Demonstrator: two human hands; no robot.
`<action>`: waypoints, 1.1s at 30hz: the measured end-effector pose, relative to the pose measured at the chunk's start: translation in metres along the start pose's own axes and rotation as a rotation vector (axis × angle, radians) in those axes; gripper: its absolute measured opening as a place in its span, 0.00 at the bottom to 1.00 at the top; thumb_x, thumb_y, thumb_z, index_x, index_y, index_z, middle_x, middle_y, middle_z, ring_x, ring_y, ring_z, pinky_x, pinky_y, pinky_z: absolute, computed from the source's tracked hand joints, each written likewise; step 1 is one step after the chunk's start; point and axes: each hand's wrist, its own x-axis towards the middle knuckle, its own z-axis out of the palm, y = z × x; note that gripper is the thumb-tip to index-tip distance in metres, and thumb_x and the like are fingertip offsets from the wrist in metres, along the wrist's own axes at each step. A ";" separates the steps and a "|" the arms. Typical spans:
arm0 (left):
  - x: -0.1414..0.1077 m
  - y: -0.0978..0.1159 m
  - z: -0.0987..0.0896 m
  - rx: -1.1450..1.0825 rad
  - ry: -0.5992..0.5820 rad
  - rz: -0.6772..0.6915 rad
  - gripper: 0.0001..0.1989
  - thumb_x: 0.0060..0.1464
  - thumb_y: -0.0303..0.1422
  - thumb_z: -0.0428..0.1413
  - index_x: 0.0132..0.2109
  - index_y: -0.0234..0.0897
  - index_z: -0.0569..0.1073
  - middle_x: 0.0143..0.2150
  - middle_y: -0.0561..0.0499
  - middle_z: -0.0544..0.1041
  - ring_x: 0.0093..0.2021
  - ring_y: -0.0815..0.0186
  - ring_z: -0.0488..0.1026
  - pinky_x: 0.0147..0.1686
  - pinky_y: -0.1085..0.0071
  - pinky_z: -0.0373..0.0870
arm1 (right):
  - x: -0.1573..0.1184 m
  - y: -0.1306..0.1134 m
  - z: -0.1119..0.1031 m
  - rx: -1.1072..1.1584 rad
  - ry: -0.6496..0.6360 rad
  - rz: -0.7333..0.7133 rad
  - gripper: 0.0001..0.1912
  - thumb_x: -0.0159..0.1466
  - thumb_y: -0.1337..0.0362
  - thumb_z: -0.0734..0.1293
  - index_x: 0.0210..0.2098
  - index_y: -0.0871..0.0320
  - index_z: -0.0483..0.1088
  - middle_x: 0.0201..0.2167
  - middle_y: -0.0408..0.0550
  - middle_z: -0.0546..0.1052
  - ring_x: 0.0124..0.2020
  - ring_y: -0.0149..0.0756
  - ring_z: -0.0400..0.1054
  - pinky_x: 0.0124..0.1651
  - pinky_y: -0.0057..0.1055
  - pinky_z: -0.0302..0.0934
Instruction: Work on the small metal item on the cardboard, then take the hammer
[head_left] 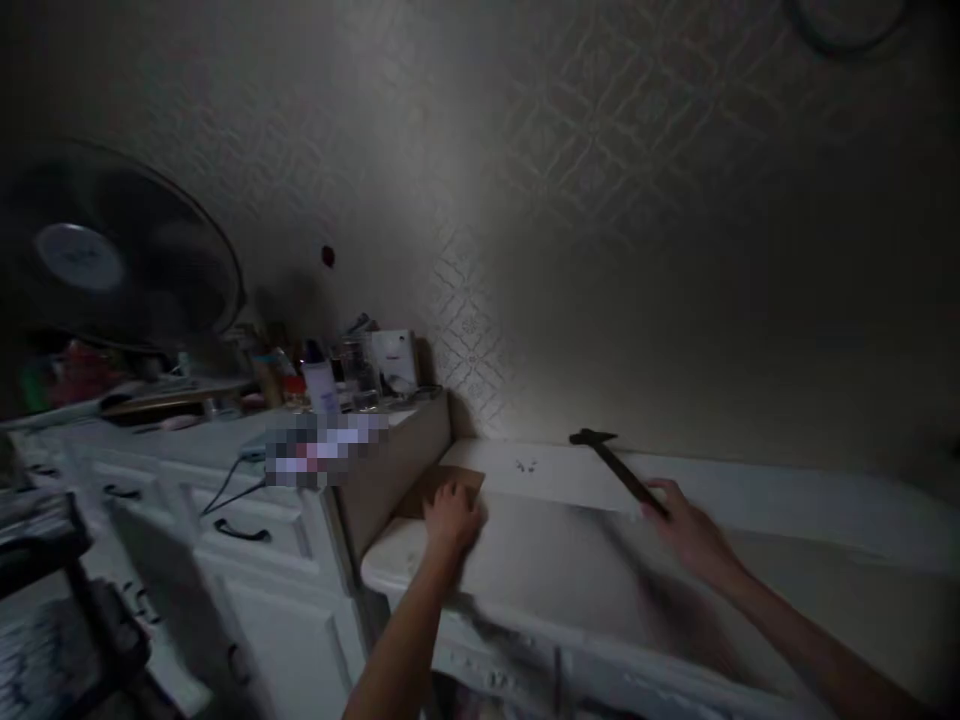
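Note:
My right hand (686, 530) is closed round the handle of a hammer (626, 475), which is raised over the white ledge with its dark head to the left. At the left end of the dressing table, my left hand (454, 515) has its fingers bent over a flat piece of brown cardboard (469, 478). Part of the cardboard is hidden under that hand. Between the two hands, several small dark pieces (526, 466), too small to name surely, lie on a white strip of board (555, 485) along the wall.
A white cabinet (262, 590) stands to the left, higher than the dressing table (525, 560). Its top carries a bottle (321, 385), a white box (395, 360) and other small items. A large fan (112, 250) stands at the far left. Patterned wallpaper covers the wall (600, 250) behind.

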 end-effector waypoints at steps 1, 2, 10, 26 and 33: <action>-0.001 0.000 -0.001 -0.005 0.003 -0.001 0.19 0.56 0.39 0.43 0.49 0.35 0.68 0.55 0.40 0.67 0.56 0.54 0.60 0.55 0.50 0.52 | 0.000 -0.025 0.009 0.014 -0.059 -0.002 0.19 0.61 0.60 0.54 0.52 0.55 0.58 0.29 0.48 0.76 0.29 0.39 0.70 0.29 0.30 0.57; -0.001 0.001 -0.002 -0.007 0.007 -0.002 0.19 0.56 0.39 0.43 0.49 0.35 0.68 0.54 0.40 0.67 0.56 0.54 0.61 0.55 0.50 0.52 | 0.000 -0.049 0.017 0.026 -0.095 0.006 0.20 0.61 0.61 0.54 0.53 0.56 0.57 0.31 0.49 0.76 0.30 0.39 0.70 0.30 0.29 0.56; -0.004 0.001 -0.002 0.030 0.002 0.012 0.19 0.57 0.37 0.42 0.51 0.34 0.67 0.54 0.38 0.67 0.56 0.53 0.61 0.54 0.51 0.55 | -0.001 -0.154 0.070 0.071 -0.278 -0.012 0.20 0.62 0.63 0.55 0.54 0.56 0.54 0.42 0.50 0.74 0.43 0.40 0.69 0.38 0.30 0.57; 0.000 0.001 0.004 0.009 0.019 0.012 0.17 0.59 0.34 0.41 0.50 0.35 0.67 0.53 0.39 0.68 0.55 0.54 0.62 0.54 0.51 0.55 | 0.001 -0.182 0.106 -0.099 -0.315 0.014 0.18 0.63 0.63 0.53 0.52 0.60 0.56 0.42 0.58 0.74 0.43 0.45 0.69 0.40 0.36 0.60; 0.000 0.000 0.001 0.011 -0.011 0.018 0.18 0.60 0.36 0.38 0.49 0.37 0.68 0.52 0.41 0.69 0.54 0.56 0.63 0.53 0.55 0.56 | -0.001 -0.183 0.090 -0.126 -0.382 -0.112 0.21 0.61 0.56 0.57 0.51 0.60 0.60 0.43 0.59 0.74 0.45 0.46 0.68 0.42 0.37 0.59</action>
